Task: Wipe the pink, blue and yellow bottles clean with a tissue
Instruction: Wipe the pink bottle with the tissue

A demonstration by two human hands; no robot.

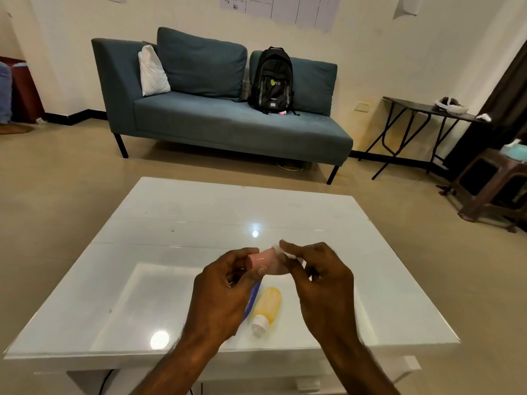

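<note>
My left hand (221, 292) holds the small pink bottle (263, 259) above the white table (176, 223), gripping it near its cap end. My right hand (319, 277) pinches a white tissue (281, 249) against the bottle's other end. Below my hands the yellow bottle (268, 306) lies on its side on the table, white cap toward me. The blue bottle (252, 302) lies just left of the yellow one, mostly hidden behind my left hand.
A blue sofa (228, 121) with a black backpack (272, 81) stands beyond the table. A dark folding table (422, 109) and a brown stool (490, 183) are at the right. Tiled floor surrounds the table.
</note>
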